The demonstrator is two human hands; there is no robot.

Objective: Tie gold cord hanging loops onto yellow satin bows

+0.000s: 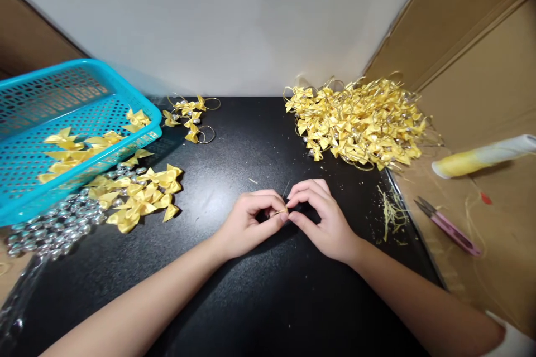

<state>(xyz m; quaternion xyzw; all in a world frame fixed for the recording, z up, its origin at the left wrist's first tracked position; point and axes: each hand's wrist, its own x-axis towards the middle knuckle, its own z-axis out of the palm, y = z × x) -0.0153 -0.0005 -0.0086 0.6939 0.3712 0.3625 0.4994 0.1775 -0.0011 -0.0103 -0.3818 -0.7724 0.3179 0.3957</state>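
Above the middle of the black table (234, 301), my left hand (255, 220) and my right hand (322, 220) meet at the fingertips. Thumb and forefinger of the left are pinched on a small bit of thin gold cord (280, 212), mostly covered by the fingers. My right thumb and forefinger close at the same spot; what lies between them is too small to make out. A fine needle-like line (286, 188) sticks up between the hands. Yellow ribbon bows (142, 198) lie to the left, beside a pile of silver beads (54, 226).
A blue basket (121, 95) with more bows stands at left. Several bows with gold loops (192, 114) lie behind; a large heap of them (360, 122) sits back right. At right are thread scraps (391, 212), pink-handled snips (450, 228) and a yellow-white thread cone (481, 157).
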